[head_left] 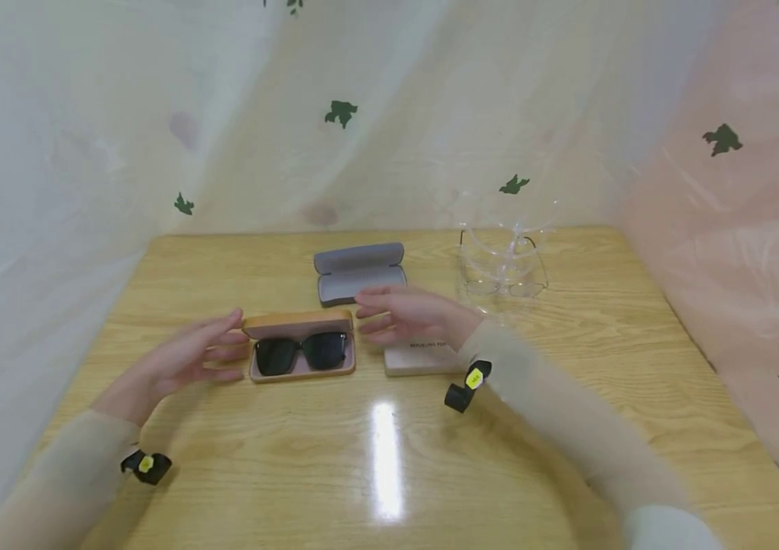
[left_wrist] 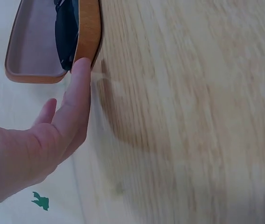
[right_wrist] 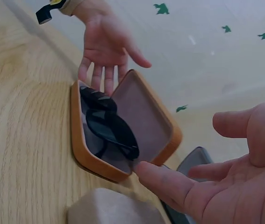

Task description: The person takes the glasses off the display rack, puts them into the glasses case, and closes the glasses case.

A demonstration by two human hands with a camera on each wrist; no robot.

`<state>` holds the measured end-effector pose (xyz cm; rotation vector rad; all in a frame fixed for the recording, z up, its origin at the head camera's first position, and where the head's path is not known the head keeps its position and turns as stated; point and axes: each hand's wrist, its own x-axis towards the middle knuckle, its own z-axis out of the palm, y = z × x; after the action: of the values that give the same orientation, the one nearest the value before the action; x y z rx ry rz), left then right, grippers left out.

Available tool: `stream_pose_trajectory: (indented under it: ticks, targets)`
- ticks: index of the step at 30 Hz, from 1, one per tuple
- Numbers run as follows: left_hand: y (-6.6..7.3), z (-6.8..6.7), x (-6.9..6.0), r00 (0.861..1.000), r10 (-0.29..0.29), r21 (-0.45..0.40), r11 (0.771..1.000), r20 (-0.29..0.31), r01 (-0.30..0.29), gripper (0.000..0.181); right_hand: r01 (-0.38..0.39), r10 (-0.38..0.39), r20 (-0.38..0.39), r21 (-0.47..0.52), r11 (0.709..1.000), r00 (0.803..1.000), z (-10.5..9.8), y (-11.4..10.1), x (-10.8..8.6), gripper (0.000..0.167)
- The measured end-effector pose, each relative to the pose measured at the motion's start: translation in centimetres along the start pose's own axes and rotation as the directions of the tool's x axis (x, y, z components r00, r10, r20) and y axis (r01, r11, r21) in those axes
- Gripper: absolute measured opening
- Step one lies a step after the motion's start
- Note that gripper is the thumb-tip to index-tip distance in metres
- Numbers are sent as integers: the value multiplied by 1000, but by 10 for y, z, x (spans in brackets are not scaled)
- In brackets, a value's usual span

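Note:
An orange-brown glasses case [head_left: 303, 376] lies on the table with its lid raised. Dark sunglasses [head_left: 276, 357] rest inside it, lenses toward the near side. My left hand [head_left: 186, 360] is at the case's left end, fingers extended; in the left wrist view a fingertip of that hand [left_wrist: 39, 140] meets the case's edge [left_wrist: 89, 28]. At the opposite end, my right hand [head_left: 410, 312] has its fingers stretched toward the case and holds nothing. The right wrist view puts this hand's [right_wrist: 225, 182] index fingertip close by the case corner; contact is unclear.
Behind the orange-brown case, a grey glasses case [head_left: 360, 279] stands open. A pale box with printed lettering [head_left: 420, 360] lies partly under the right forearm. Farther right, thin-framed glasses [head_left: 525, 289] are at a clear stand [head_left: 505, 263]. Leaf-patterned sheeting surrounds the wooden table [head_left: 279, 458].

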<state>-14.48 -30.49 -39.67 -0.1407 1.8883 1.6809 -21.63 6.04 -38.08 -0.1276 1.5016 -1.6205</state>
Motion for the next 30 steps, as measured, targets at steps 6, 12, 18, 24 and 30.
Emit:
stream_pose_trajectory:
  ticks: [6,12,18,24,30]
  targets:
    - [2,4,8,1000,-16,-8,1000,1,16,85,-33,30,-27,-129,991,999,6,3,17,56]
    - [5,5,14,1000,-16,38,999,-21,17,84,-68,65,-22,-165,984,998,8,4,25,49]
    - [5,0,14,998,5,74,997,-57,0,87,-34,31,-19,-156,987,999,15,7,36,50]
    - [1,-4,17,997,23,78,997,-67,-18,86,-45,40,-34,-168,985,999,14,7,40,55]
    - [-5,-7,17,996,43,64,997,-84,-37,82,-42,36,-30,-198,979,999,13,8,41,51]
